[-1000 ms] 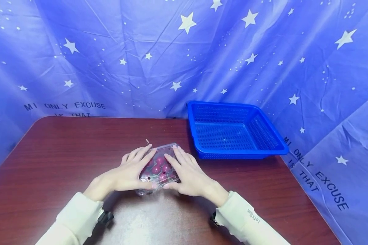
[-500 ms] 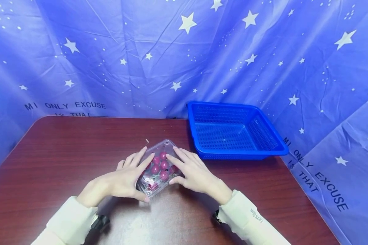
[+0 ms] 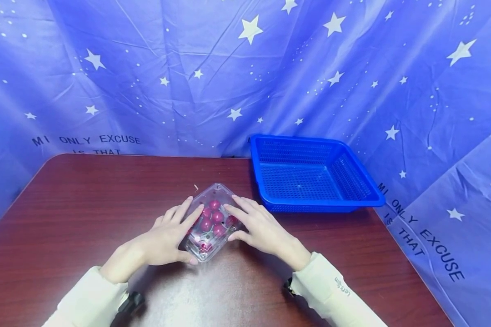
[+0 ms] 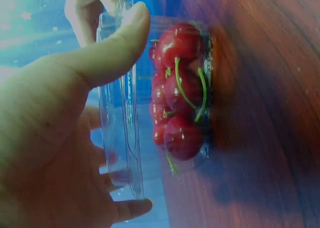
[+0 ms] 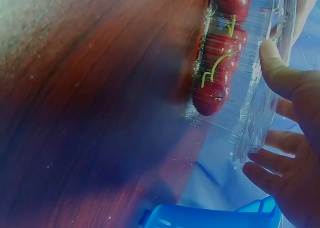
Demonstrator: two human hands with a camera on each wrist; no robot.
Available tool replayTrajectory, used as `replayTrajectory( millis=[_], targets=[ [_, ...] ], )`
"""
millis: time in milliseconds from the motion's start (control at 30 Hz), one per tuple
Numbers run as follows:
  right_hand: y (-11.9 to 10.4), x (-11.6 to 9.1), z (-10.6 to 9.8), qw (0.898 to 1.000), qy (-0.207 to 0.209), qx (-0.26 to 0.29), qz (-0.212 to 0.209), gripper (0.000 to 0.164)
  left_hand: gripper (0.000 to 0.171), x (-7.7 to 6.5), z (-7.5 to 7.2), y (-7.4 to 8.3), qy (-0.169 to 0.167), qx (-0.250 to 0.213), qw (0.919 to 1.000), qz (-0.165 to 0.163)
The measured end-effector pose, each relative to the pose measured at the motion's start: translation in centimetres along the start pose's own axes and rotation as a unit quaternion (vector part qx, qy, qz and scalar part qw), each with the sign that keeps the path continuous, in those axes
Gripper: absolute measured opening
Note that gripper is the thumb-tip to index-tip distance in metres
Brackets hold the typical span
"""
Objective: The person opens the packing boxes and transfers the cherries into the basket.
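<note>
Hands of the person hold, from both sides, one clear rectangular plastic box [image 3: 218, 193], which is at the dark reddish-brown wooden table [image 3: 86, 204] with one corner turned toward the body; inside are round, shiny red cherries [image 3: 206, 225]. The left hand [image 3: 161, 240] is spread wide — thumb on the near part of the rim, fingers along the left side and over the top — and the right hand [image 3: 266, 229] grips the opposite rim in similar manner, thumb apart from fingers. Probably this two-sided hold is chosen because thin, smooth plastic slides and bends easily, and shared pressure keeps it level. The large blue plastic basket with perforated walls [image 3: 319, 203] stands apart, farther away and to the right, perhaps to leave the arms room. The head view shows small dark holes in the box's top, and the basket whole, while the right wrist view catches only part of it. Wrist views look through the side wall: thin green stems [image 4: 204, 92] appear clearly, and the cherries lie low, with space above. Whether the bottom fully touches the table — this one cannot tell.
</note>
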State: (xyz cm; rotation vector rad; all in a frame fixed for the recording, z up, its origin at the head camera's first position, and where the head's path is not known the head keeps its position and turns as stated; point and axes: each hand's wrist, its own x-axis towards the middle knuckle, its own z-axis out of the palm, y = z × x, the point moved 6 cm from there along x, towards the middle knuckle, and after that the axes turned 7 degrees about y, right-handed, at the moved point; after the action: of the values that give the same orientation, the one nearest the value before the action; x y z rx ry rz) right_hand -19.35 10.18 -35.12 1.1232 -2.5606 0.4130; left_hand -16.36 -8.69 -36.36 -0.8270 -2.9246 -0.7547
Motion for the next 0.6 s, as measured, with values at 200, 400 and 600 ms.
replayTrajectory(
  millis=[200, 400, 600],
  targets=[
    [0.2, -0.2, -0.3, 1.0, 0.014, -0.022, -0.014, 0.068, 0.11, -0.1, 0.0, 0.9, 0.04, 0.041, 0.9982, -0.019],
    [0.4, -0.1, -0.3, 1.0, 0.006, -0.008, -0.019, 0.063, 0.109, -0.2, 0.3, 1.8, 0.067, 0.099, 0.9914, -0.054],
    [0.6, -0.1, -0.2, 1.0, -0.006, 0.004, -0.018, 0.058, 0.108, -0.3, 0.6, 2.6, 0.077, 0.129, 0.9846, -0.089]
  ],
)
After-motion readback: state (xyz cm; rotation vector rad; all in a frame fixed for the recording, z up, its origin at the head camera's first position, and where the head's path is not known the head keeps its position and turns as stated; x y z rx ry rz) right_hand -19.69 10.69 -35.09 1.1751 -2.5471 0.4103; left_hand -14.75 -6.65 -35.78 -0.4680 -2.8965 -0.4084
